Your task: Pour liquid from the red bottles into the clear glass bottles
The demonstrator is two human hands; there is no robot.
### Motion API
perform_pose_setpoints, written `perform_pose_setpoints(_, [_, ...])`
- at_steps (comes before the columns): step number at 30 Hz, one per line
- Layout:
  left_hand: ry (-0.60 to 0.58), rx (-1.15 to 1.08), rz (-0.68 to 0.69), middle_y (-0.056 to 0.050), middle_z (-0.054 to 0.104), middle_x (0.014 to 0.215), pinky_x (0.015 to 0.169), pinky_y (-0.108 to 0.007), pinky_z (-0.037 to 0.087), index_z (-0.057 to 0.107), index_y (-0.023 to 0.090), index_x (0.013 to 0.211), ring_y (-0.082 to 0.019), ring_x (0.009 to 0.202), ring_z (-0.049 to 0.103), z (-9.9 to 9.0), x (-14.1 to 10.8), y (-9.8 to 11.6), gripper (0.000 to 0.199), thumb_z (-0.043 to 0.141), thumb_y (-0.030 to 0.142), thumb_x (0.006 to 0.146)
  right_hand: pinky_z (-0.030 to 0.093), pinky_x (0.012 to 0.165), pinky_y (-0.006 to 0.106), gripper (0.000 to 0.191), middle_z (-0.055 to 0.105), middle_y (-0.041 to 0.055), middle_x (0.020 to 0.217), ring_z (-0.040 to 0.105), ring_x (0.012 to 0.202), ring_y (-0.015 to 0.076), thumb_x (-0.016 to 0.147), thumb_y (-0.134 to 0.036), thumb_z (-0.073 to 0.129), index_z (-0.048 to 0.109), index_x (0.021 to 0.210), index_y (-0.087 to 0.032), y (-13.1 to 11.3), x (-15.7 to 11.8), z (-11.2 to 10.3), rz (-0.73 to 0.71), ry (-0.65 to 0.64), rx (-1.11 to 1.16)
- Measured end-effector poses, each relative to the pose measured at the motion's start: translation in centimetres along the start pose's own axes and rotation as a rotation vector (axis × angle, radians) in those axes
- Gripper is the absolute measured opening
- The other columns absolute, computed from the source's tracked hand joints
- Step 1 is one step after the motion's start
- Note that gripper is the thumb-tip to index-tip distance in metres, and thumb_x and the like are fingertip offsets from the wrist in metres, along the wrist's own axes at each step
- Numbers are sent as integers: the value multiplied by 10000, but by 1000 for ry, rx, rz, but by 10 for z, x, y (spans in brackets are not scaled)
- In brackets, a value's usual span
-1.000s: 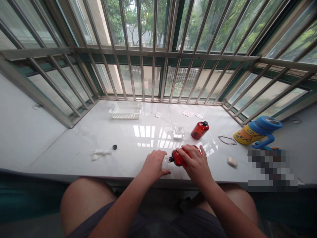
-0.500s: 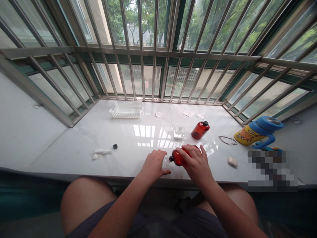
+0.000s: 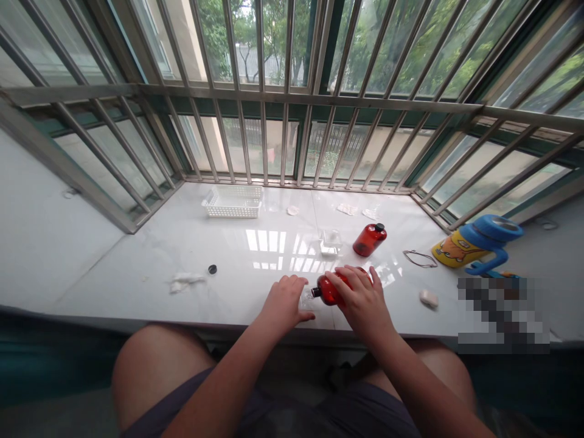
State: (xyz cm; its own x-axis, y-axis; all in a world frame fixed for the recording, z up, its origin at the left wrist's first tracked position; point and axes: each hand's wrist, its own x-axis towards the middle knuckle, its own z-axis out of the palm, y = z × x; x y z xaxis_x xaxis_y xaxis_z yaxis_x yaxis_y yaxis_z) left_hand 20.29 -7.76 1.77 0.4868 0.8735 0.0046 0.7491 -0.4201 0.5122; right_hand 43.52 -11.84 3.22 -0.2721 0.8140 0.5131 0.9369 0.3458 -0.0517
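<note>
My right hand (image 3: pixel 362 298) is wrapped over a red see-through bottle (image 3: pixel 329 289). The bottle is tipped nearly level, its uncapped black neck pointing left at a small clear container (image 3: pixel 307 298). My left hand (image 3: pixel 283 304) curves around that container, fingers behind and thumb in front; the palm hides part of it. Whether liquid is flowing I cannot tell. A black cap (image 3: pixel 212 269) lies apart on the left. Beyond my right hand stands a second red bottle (image 3: pixel 368 241) with its black cap on. A clear box (image 3: pixel 329 243) sits to the left of that bottle.
A white basket (image 3: pixel 232 204) stands at the back left. Crumpled white tissue (image 3: pixel 186 282) lies left. On the right are a blue and yellow flask (image 3: pixel 474 242), a thin cord loop (image 3: pixel 418 259) and a pale lump (image 3: pixel 429 298). Metal bars (image 3: pixel 292 97) close off the window.
</note>
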Motion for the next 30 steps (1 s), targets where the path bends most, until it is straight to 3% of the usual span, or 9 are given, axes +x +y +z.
perform_pose_setpoints(30, [-3, -12, -2, -90, 708, 1279, 1005, -475, 527, 628, 226, 1345, -350, 1197, 637, 0, 0, -2, 765, 988, 462, 712, 141, 1310, 582, 488, 709, 74, 1398, 590, 1366, 312, 954, -142, 654, 650, 1407, -321, -2, 3, -3, 0, -23, 2])
